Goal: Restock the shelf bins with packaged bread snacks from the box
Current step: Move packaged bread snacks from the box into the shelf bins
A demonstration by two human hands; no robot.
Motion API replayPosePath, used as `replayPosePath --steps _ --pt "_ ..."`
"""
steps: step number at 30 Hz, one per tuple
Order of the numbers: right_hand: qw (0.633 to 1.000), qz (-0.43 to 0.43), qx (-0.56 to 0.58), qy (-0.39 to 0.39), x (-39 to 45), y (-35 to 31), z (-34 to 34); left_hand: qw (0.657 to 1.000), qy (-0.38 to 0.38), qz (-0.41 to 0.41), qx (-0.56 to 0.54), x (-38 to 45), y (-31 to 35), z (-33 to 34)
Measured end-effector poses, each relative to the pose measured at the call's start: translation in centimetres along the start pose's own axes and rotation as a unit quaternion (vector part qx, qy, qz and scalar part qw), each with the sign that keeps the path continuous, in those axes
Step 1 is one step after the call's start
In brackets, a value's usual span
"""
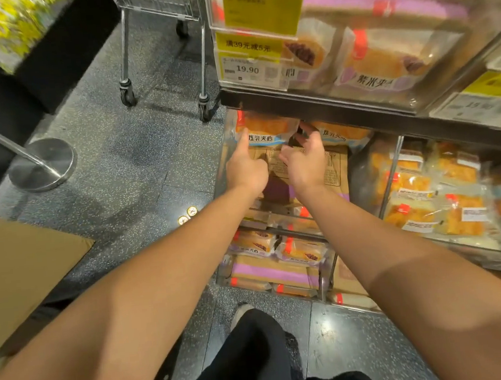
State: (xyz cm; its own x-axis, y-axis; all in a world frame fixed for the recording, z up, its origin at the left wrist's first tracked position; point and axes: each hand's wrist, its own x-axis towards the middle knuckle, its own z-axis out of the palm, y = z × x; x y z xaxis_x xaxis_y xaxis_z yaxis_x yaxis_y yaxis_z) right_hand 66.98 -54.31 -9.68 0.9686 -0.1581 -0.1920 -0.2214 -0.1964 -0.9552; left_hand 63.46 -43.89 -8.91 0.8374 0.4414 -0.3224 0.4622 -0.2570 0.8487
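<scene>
Snack point(263, 131), a clear pack with golden-orange bread inside, a red tab at its upper left corner and a blue-and-white band of dark characters along its lower edge, sits in the middle of the frame just under the dark edge of the shelf point(342, 112). Both hands are raised to it. The left hand point(245, 167) touches the blue band with its forefinger stretched out and the other fingers curled in. The right hand point(305, 159) is at the pack's right corner, fingers bent around something dark there; whether it truly grips the pack cannot be told. A second pack point(341, 135) of the same kind lies just right of the right hand. Below both hands a brown box point(335, 164) with printed flaps stands in the bin. Purple-banded packs point(268, 271) fill the lower centre. A cart point(164, 46) stands at upper left.
</scene>
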Motion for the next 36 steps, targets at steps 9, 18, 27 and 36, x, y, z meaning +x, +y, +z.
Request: replayPosePath --steps 9,18,27,36 --pt "0.976 -0.014 -0.179 -0.126 -11.6 -6.8 -5.3 0.995 0.001 0.054 0.082 -12.2 2.5 -7.9" --pt "0.878 -0.238 -0.284 -0.303 -28.9 -11.9 -8.8 0.984 0.108 -0.055 0.128 -31.9 -2.1 -17.6" --pt "0.750 -0.341 -0.305 -0.478 -46.9 -10.6 -4.6 0.964 0.200 -0.163 0.066 -49.8 -10.5 -28.9" --pt "0.688 -0.335 -0.312 -0.563 -64.3 -8.0 8.6 0.938 0.228 -0.248 0.079 -58.9 -22.4 -42.3"
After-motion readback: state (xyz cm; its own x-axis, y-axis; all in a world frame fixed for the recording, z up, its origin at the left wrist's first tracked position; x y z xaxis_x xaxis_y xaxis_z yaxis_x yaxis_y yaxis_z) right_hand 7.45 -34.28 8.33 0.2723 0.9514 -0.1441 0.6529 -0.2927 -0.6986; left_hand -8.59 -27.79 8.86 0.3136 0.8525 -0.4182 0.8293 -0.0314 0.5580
